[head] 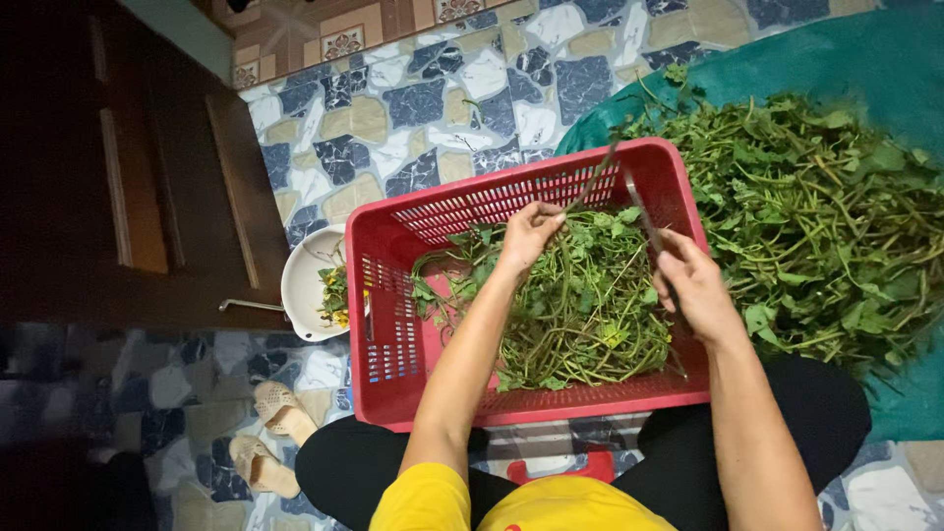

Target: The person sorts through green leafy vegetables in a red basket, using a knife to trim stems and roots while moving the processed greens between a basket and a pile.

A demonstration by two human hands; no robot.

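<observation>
Setting: a home, floor-level work spot by a doorway. Evidence: floor (pixel 413 108) tiled in an irregular blue, white and tan stone pattern, with patterned border tiles at the far edge; dark wooden door (pixel 118 167) to one side; pair of woven sandals (pixel 270 433) left on the tiles; white pan (pixel 305 280) with plant scraps; red plastic crate (pixel 393 334) of greens; heap of leafy stems (pixel 816 216) on a green sheet (pixel 865 59).

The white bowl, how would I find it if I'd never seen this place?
Find the big red plastic crate full of green stems in the middle of the floor. Look just past its side toward the dark wooden door. The white bowl sits there on the tiles, the only round white thing, holding yellowish scraps.
</observation>
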